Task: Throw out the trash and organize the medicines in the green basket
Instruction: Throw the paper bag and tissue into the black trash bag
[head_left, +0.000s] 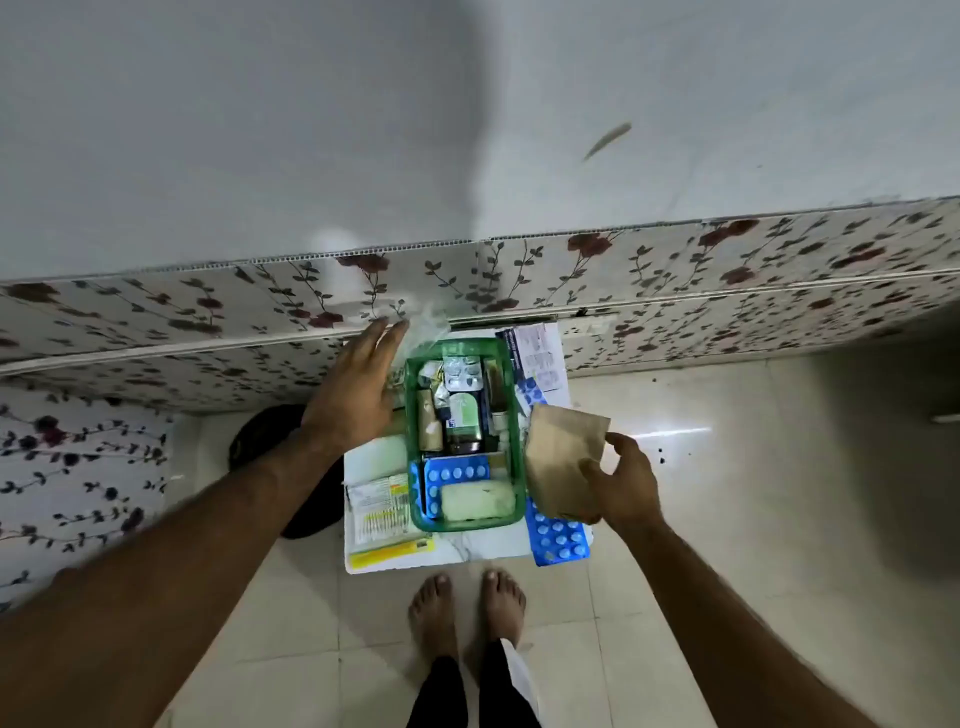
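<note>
A green basket (413, 499) stands on a small white table (478, 545) and holds bottles, silver blister strips, a blue blister strip and a white roll (478, 501). My right hand (621, 483) grips a brown paper bag (563, 457) just right of the basket. My left hand (358, 389) is stretched flat at the basket's far left corner, fingers apart, touching a clear plastic bag (428, 325). A blue tablet strip (558, 538) lies at the table's right edge. Yellow-and-white medicine packets (384, 514) lie left of the basket.
White and blue leaflets (537, 358) lie beyond the basket. A floral-covered surface (675, 275) runs along the wall behind the table. A dark round object (265, 441) sits on the tiled floor to the left. My bare feet (467, 608) stand in front of the table.
</note>
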